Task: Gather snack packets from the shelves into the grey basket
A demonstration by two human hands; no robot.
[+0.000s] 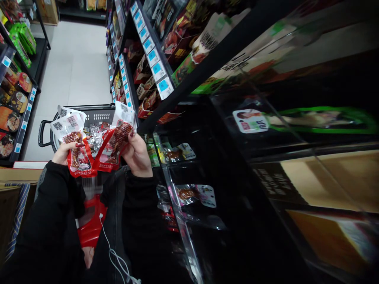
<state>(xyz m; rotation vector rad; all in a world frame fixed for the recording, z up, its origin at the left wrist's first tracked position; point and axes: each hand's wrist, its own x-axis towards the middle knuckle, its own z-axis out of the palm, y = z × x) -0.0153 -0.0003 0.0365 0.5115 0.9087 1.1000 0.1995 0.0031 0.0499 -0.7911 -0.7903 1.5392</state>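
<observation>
My left hand (63, 153) grips a red-and-white vacuum pack of brown cooked meat (77, 152), its white top with a QR code and barcode leaning up and left. A second vacuum pack of meat (114, 144), alike in colour, is in my right hand (138, 156), thumb across its front. A similar white pack top shows behind the left one; what holds it is hidden. Both packs are above a grey-and-black shopping basket (102, 115), where several small shiny wrapped packets (96, 136) lie.
On the right, black shelves with blue-and-white price tags (158, 71) hold packaged foods, and clear bins hold single meat packs (195, 194). Another shelf (17, 130) with round food tubs stands left. Cardboard boxes (17, 175) sit close by my left arm. A white cable (114, 252) hangs at my legs.
</observation>
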